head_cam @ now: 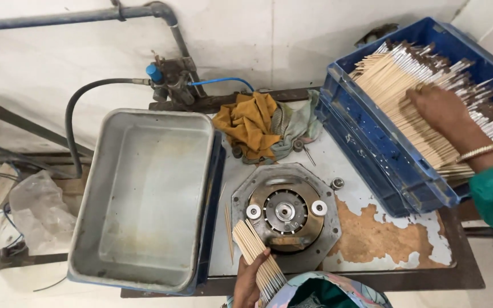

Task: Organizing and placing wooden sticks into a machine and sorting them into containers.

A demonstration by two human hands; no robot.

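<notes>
Left hand [246, 282] is gripping a stick bundle [258, 256] by the round machine head [285, 211]; right hand [437, 105] is lying flat, fingers spread, on sticks in the blue crate [372, 154]. Loose grip w/ fanning ends: sticks prob. slipping onto the surface [395, 234].

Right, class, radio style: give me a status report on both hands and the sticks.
Left hand closed on a bundle of sticks beside the round metal fixture. Right hand flat on the stick pile in the blue crate. Nothing between them.
</notes>
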